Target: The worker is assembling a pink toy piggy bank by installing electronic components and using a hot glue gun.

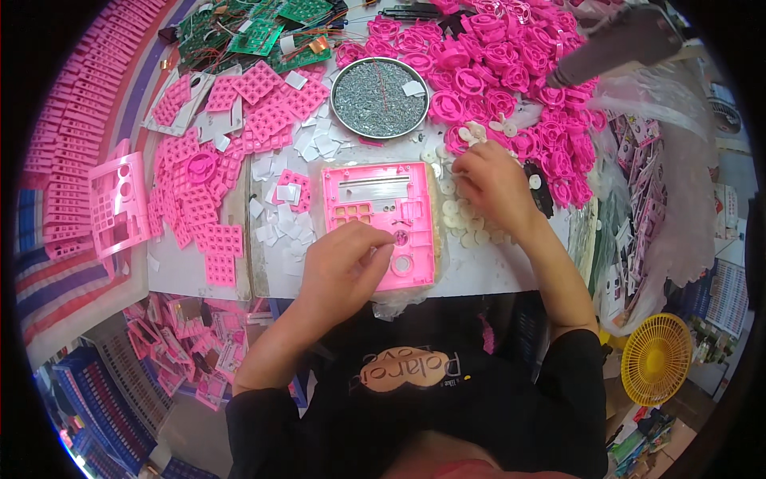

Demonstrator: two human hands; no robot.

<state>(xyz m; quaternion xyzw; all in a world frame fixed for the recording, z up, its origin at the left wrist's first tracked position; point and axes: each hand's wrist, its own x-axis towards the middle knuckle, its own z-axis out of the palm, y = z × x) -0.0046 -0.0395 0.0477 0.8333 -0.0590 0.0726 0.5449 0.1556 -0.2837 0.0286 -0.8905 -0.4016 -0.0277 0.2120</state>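
Observation:
A pink plastic housing lies open side up in front of me, with a clear strip window, a grid of square holes and round openings. My left hand rests over its lower left part. The thumb and forefinger close together beside a round opening; anything between them is hidden. My right hand is to the right of the housing, among small white discs. Its fingers are bent together, with their tips partly hidden, near more white discs.
A round tray of screws stands behind the housing. Pink ring parts are heaped at the back right, under a dark tool. Pink button grids and white square pieces lie left. Green circuit boards sit behind.

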